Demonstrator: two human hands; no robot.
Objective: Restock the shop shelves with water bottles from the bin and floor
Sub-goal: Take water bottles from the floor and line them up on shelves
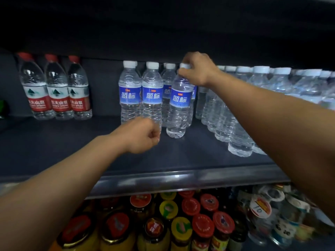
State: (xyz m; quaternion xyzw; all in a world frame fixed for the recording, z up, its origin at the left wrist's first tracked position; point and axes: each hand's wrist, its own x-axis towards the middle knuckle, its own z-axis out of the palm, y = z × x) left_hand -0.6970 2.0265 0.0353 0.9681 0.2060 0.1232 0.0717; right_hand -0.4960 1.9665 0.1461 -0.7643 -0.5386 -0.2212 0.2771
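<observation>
I note my right hand (196, 69) pinching the cap of a blue-label bottle (179, 105), upright on the dark shelf (72, 151), just right of two matching bottles (141, 95). My left hand (140, 135), curled empty, hovers before them.

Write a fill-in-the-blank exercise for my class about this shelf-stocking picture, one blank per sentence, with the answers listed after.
1. The right hand grips a blue-labelled bottle by its ____.
2. The three bottles at the far left have caps coloured ____.
3. The left hand holds ____.
4. The jars stand on the shelf ____ the water.

Answers: cap; red; nothing; below
</observation>
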